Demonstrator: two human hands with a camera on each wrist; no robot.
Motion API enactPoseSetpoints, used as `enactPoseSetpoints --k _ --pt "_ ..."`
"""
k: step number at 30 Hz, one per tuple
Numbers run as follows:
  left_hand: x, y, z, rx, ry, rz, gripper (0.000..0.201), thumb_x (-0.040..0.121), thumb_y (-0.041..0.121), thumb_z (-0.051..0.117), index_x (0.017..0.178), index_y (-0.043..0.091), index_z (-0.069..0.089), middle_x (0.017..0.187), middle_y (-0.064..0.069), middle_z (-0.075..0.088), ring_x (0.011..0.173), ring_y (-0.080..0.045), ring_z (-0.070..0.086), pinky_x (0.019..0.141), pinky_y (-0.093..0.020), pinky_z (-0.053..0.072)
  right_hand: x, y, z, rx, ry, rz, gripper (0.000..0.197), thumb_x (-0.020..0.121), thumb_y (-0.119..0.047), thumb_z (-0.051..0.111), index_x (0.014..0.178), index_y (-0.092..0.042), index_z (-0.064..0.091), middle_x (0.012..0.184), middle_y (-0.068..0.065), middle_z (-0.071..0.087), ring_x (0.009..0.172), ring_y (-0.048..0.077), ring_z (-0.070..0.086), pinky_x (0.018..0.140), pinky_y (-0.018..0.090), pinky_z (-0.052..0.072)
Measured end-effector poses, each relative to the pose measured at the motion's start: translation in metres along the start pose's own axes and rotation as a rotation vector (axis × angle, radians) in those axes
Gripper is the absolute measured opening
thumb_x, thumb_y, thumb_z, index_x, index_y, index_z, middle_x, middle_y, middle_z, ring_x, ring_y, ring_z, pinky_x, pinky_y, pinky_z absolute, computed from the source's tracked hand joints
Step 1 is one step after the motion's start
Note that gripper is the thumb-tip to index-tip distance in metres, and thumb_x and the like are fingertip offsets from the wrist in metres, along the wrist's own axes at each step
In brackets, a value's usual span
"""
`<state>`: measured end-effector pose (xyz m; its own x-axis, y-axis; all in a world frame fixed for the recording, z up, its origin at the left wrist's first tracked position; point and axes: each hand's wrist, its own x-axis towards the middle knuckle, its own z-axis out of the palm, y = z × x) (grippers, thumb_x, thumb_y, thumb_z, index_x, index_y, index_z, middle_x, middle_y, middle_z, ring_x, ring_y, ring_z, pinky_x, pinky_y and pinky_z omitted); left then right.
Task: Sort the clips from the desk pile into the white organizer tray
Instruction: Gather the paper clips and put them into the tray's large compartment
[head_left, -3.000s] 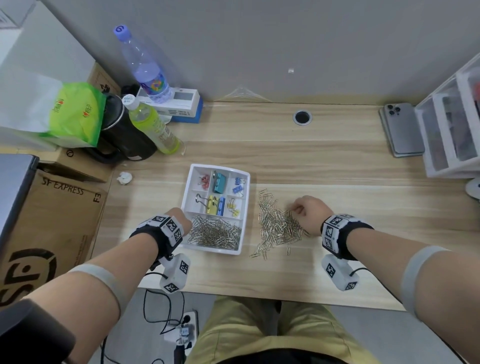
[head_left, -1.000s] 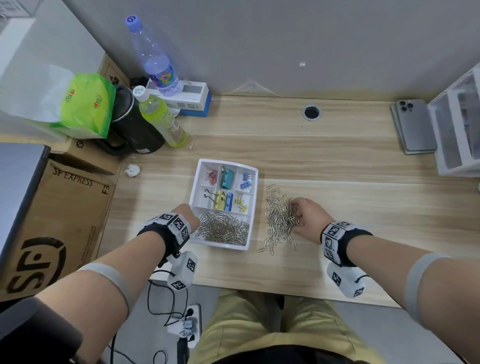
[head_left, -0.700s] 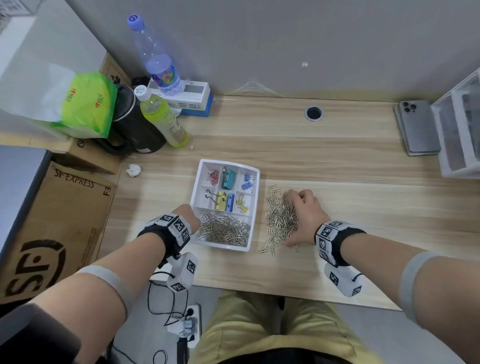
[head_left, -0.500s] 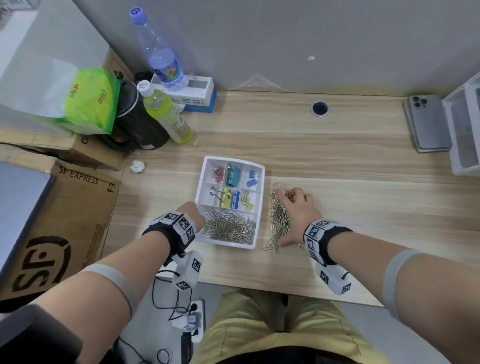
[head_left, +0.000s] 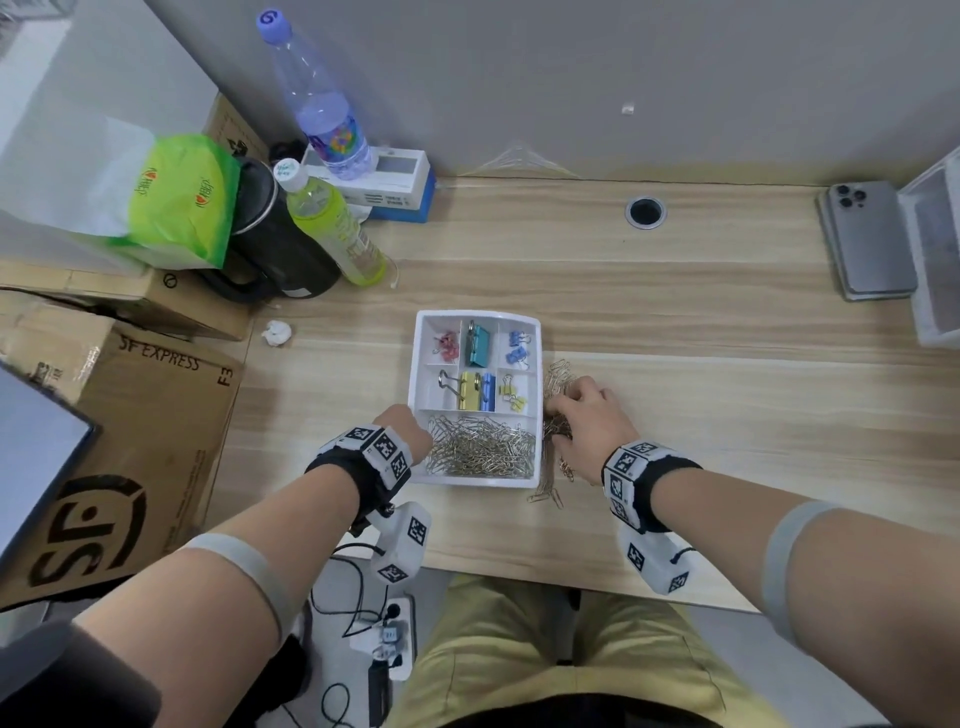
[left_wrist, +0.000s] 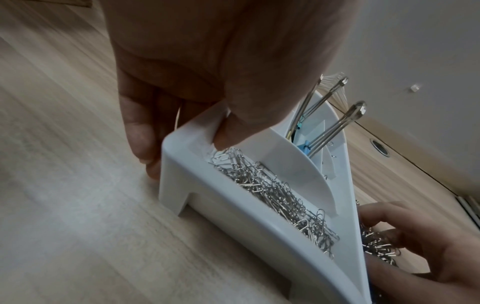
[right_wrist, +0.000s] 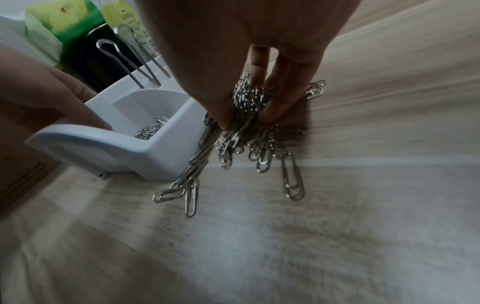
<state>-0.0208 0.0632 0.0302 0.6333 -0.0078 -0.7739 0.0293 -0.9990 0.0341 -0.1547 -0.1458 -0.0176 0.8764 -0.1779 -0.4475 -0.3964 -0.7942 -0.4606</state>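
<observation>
The white organizer tray (head_left: 422, 364) sits mid-desk; its near long compartment holds silver paper clips (head_left: 480, 452), and the small compartments hold coloured binder clips (head_left: 477, 343). My left hand (head_left: 402, 428) grips the tray's near-left corner (left_wrist: 182, 144), thumb inside the rim, fingers outside. A pile of silver paper clips (head_left: 556, 382) lies against the tray's right wall. My right hand (head_left: 587, 415) is on that pile, thumb and fingers pinching a bunch of paper clips (right_wrist: 246, 102). A few loose clips (right_wrist: 189, 193) trail toward the desk's front edge.
A phone (head_left: 867, 241) and a white drawer unit (head_left: 935, 249) stand at the back right. Two bottles (head_left: 332, 234), a black kettle (head_left: 275, 249) and a green bag (head_left: 176, 197) crowd the back left. A cardboard box (head_left: 135, 447) is left of the desk. A cable hole (head_left: 645, 212) lies at the back.
My right hand has swept the clip pile leftward against the tray's right wall and now curls its fingers round a bunch. The left hand has kept its hold on the tray.
</observation>
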Motion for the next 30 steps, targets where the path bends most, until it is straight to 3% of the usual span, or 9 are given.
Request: enactPoseSetpoints --k 5,9,13,19,22,26,30 --pt "-0.001 0.001 -0.001 -0.002 -0.009 -0.019 0.03 0.093 0.004 0.044 0.066 0.012 0.034 0.068 -0.004 0.04 0.055 -0.018 0.041 0.052 -0.025 0.038 0.0 0.004 -0.001 0.078 0.001 -0.016 0.024 0.084 -0.009 0.057 0.106 -0.018 0.065 0.111 -0.001 0.048 0.102 0.02 0.046 0.093 0.032 0.042" --pt "-0.003 0.003 -0.002 0.012 -0.013 -0.016 0.034 0.094 0.005 0.042 0.064 0.013 0.031 0.066 -0.003 0.036 0.054 -0.017 0.038 0.052 -0.024 0.037 0.0 0.009 -0.01 0.119 0.002 0.0 0.026 0.086 -0.006 0.057 0.107 -0.016 0.068 0.109 0.002 0.053 0.1 0.021 0.053 0.087 0.024 0.04" --pt "-0.003 0.003 -0.001 0.012 -0.013 -0.038 0.033 0.095 0.004 0.04 0.065 0.013 0.033 0.067 -0.003 0.037 0.055 -0.016 0.038 0.061 -0.026 0.042 -0.002 0.012 -0.023 0.093 -0.004 0.003 0.027 0.086 -0.009 0.06 0.109 -0.017 0.071 0.11 0.006 0.063 0.104 0.025 0.057 0.094 0.031 0.045" --pt "-0.002 0.001 -0.003 -0.041 -0.012 -0.046 0.031 0.092 0.002 0.044 0.065 0.012 0.033 0.066 -0.003 0.037 0.056 -0.018 0.037 0.067 -0.031 0.042 -0.005 0.0 -0.045 0.132 -0.021 -0.012 0.023 0.086 -0.012 0.062 0.106 -0.018 0.073 0.108 0.004 0.068 0.099 0.022 0.062 0.088 0.028 0.049" --pt "-0.002 0.002 -0.002 -0.033 0.001 -0.03 0.032 0.092 0.003 0.045 0.064 0.013 0.033 0.065 -0.002 0.038 0.055 -0.016 0.038 0.065 -0.028 0.043 -0.006 -0.014 -0.049 0.192 -0.026 -0.041 0.023 0.086 -0.012 0.064 0.106 -0.017 0.073 0.111 0.004 0.068 0.094 0.019 0.063 0.087 0.026 0.05" --pt "-0.002 0.001 -0.003 0.04 0.042 0.011 0.035 0.09 0.01 0.05 0.059 0.014 0.035 0.062 -0.001 0.04 0.051 -0.012 0.036 0.05 -0.02 0.033 -0.005 -0.041 -0.043 0.23 -0.088 -0.117 0.023 0.087 -0.014 0.065 0.108 -0.02 0.072 0.114 0.002 0.068 0.101 0.017 0.063 0.094 0.032 0.052" --pt "-0.001 0.0 -0.002 0.033 0.029 -0.001 0.033 0.091 0.008 0.049 0.061 0.013 0.035 0.063 -0.002 0.04 0.052 -0.013 0.036 0.055 -0.026 0.038 -0.002 -0.062 -0.021 0.231 -0.14 -0.17 0.026 0.088 -0.023 0.068 0.114 -0.022 0.07 0.125 -0.001 0.065 0.114 0.016 0.06 0.1 0.03 0.046"
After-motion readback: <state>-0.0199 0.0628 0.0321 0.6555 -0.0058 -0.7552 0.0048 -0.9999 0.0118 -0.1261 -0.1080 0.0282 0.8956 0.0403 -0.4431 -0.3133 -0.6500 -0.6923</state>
